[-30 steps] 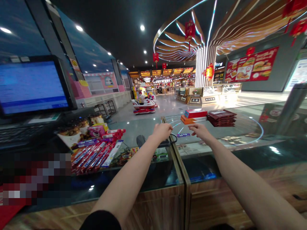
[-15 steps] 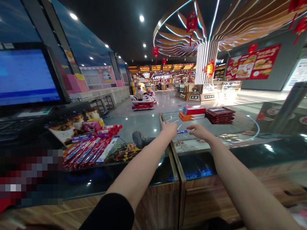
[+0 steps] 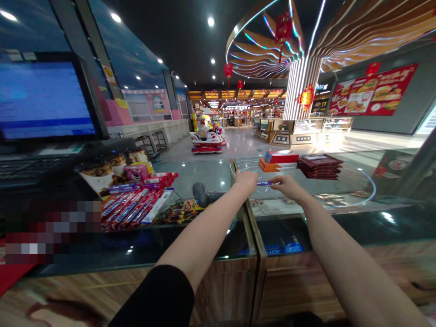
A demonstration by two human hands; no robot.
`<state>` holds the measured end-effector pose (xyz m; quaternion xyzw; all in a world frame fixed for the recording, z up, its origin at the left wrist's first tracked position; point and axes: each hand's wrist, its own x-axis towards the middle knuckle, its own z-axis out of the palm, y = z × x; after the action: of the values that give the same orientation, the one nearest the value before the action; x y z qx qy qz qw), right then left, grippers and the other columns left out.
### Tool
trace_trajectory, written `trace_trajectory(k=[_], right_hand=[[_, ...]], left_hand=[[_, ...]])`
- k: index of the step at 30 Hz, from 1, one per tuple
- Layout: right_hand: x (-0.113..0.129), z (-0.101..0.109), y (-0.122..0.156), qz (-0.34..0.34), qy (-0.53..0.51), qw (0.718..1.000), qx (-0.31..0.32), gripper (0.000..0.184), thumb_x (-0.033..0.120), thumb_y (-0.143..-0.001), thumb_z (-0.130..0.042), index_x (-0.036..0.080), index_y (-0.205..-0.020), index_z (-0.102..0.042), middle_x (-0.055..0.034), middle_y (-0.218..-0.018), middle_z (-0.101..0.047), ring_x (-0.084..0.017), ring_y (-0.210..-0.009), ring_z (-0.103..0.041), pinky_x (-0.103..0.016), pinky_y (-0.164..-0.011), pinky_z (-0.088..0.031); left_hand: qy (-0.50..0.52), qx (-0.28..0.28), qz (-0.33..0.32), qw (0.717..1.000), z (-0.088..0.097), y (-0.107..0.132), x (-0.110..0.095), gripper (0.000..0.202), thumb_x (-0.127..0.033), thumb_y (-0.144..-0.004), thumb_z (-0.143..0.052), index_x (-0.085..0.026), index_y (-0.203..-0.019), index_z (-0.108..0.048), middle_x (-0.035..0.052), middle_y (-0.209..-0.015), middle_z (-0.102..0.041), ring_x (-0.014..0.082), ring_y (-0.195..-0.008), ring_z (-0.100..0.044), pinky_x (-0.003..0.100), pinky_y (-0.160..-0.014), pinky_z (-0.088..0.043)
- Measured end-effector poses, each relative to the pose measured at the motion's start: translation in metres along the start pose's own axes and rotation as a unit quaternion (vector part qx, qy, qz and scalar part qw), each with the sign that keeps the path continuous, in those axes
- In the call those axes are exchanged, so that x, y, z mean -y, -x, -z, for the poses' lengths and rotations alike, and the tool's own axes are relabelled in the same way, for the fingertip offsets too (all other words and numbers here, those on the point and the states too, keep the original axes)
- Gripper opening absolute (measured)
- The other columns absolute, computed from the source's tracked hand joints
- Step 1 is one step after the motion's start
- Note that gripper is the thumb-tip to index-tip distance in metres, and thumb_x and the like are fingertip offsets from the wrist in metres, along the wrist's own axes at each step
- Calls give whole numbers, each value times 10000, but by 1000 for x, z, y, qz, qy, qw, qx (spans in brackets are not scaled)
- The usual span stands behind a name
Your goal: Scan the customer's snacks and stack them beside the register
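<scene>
A slim purple candy pack is stretched between my two hands above the glass counter. My left hand is closed on its left end, the fingers mostly turned away from view. At the other end, the thumb and fingertips of my right hand pinch the pack. Just beyond the hands, red and orange boxes lie stacked on the glass. A pile of dark red-brown flat packets sits to their right.
Left on the counter lie red Mentos packs, pink and yellow packets, and cups with dark tops. A dark scanner-like device is beside my left forearm. A monitor stands far left. A wooden-edged seam splits the counter.
My right fingertips have closed on the right end of the purple pack, where before they were apart from it. The whole view has shifted slightly, so things appear farther right.
</scene>
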<state>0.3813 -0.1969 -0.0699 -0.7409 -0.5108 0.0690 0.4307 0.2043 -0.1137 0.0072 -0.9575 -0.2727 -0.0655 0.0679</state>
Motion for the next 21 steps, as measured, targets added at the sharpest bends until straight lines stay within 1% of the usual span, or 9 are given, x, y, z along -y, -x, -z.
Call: trace_trajectory(k=[3,5,8,11,16,21], right_hand=[[11,2,1,23,-87,996,-10,274,263,-689,-663,167,-929,-753,-53,-844,-739,-180,-752,-631,-308,-727,-490],[21,1,4,26,-122,992,-12,304,283,-697,-659,157,-959,-747,-62,-862,-738,-181,-767,-632,-315,-737,-491],[37,-4,9,9,-148,989,-16,357,319,-692,-671,150,-999,-743,-65,-848,-731,-179,-734,-621,-312,-682,-490],[52,-13,12,-7,-190,982,-14,394,341,-686,-688,139,-1021,-737,-71,-853,-725,-178,-737,-618,-297,-641,-493],[85,-29,11,-10,-245,969,25,402,332,-714,-702,154,-1075,-721,-70,-927,-722,-182,-836,-640,-303,-712,-525],[126,-46,5,-17,-285,957,58,378,273,-803,-628,161,-1160,-680,-76,-1028,-706,-189,-953,-640,-295,-757,-541]], left_hand=[[22,-14,5,1000,8,4,7,249,-213,-880,-514,-200,-1050,-695,110,-1078,-717,244,-1053,-643,399,-945,-430],[34,-24,5,999,13,7,15,260,-246,-888,-512,-217,-1075,-690,96,-1096,-713,236,-1062,-638,376,-927,-446],[52,-46,5,998,18,14,30,263,-280,-891,-517,-234,-1085,-688,77,-1107,-711,228,-1075,-630,354,-917,-456],[75,-65,10,995,23,23,46,264,-279,-890,-520,-249,-1096,-683,55,-1122,-708,219,-1082,-624,343,-924,-455],[83,-85,26,993,34,39,74,272,-284,-890,-521,-244,-1104,-684,58,-1122,-704,222,-1070,-621,340,-924,-454],[90,-99,48,990,43,58,107,274,-297,-894,-517,-237,-1102,-685,49,-1102,-708,210,-1036,-626,313,-917,-451]])
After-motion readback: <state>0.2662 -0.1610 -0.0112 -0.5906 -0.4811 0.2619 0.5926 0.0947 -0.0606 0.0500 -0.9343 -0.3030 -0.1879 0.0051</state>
